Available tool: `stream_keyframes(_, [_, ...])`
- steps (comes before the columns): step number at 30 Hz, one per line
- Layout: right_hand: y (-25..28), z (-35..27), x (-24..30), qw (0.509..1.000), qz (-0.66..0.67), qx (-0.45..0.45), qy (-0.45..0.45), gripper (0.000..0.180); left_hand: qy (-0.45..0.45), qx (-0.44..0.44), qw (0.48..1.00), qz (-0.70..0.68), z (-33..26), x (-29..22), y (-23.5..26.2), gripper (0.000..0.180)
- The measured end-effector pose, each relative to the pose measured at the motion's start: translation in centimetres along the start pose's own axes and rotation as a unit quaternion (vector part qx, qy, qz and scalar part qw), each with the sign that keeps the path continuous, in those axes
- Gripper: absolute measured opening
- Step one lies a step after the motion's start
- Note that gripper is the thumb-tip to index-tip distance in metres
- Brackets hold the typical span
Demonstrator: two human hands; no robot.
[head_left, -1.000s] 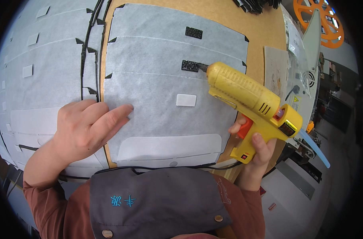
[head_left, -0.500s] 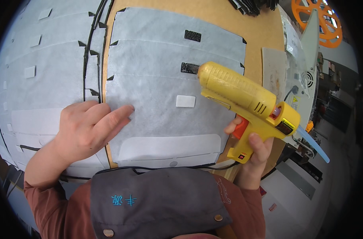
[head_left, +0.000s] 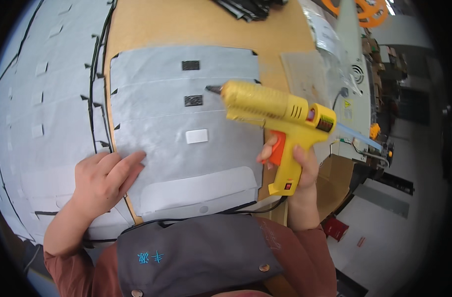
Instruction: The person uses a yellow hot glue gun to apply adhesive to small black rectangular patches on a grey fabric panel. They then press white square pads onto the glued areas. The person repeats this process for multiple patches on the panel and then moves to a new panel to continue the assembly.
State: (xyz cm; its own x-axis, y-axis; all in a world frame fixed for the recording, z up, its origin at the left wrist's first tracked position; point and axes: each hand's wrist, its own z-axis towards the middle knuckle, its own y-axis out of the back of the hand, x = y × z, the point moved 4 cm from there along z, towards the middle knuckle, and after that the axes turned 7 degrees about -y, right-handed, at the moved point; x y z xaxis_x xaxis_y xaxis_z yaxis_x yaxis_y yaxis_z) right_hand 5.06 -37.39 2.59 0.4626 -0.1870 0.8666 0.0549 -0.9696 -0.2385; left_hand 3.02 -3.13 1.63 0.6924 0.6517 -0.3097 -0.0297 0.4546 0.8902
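My right hand [head_left: 305, 166] grips a yellow glue gun [head_left: 265, 106], with a finger at its orange trigger [head_left: 278, 147]. A translucent glue stick [head_left: 357, 135] sticks out of its back. The dark nozzle [head_left: 214, 89] points left over a pale grey sheet [head_left: 161, 143], just above the lower black patch [head_left: 193, 101]. An upper black patch [head_left: 190, 65] and a white rectangular patch [head_left: 196, 136] line up with it. My left hand [head_left: 104, 178] rests at the sheet's lower left edge, index finger stretched out, other fingers bent, nothing visible in it.
More pale sheets [head_left: 57, 153] with black edging and small white patches lie to the left. Black pieces [head_left: 248, 7] are heaped at the far edge of the brown board [head_left: 156, 24]. At right stand a clear plastic bag [head_left: 325, 37], a pale machine [head_left: 352, 79] and an open cardboard box [head_left: 335, 175].
The glue gun has levelled out, and its nozzle has come off the right end of the lower black patch to just above it. The whole view has shifted; my left hand stays at the sheet's edge.
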Motion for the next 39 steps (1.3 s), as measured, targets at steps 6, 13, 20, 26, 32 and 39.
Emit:
stream_keyframes(6, [7.5, 0.2, 0.0, 0.944, 0.326, 0.015, 0.055, 0.043, 0.039, -0.015, 0.999, -0.022, 0.1, 0.1, 0.7, 0.036])
stream_keyframes(13, [13.2, -0.7, 0.4, 0.933, 0.340, -0.115, 0.013, 0.039, 0.223, -0.001, 0.897, -0.382, 0.4, -1.7, 3.9, 0.046])
stream_keyframes(20, [13.8, -1.2, -0.3, 0.951, 0.238, -0.195, -0.017, 0.042, 0.390, 0.005, 0.579, -0.716, -1.0, -5.0, 2.9, 0.042])
stream_keyframes(26, [17.9, -2.6, -2.1, 0.966, 0.003, -0.257, -0.015, 0.040, 0.375, 0.095, 0.624, -0.679, -0.6, -7.0, 3.4, 0.043])
stream_keyframes(32, [9.3, -6.5, 3.0, 0.778, -0.448, -0.408, 0.164, 0.031, 0.332, 0.127, 0.646, -0.675, 0.5, -8.3, 2.4, 0.067])
stream_keyframes(39, [-7.5, -6.8, 2.1, 0.885, -0.357, -0.006, 0.298, 0.019, 0.313, 0.151, 0.563, -0.750, 2.4, -10.0, 0.6, 0.082])
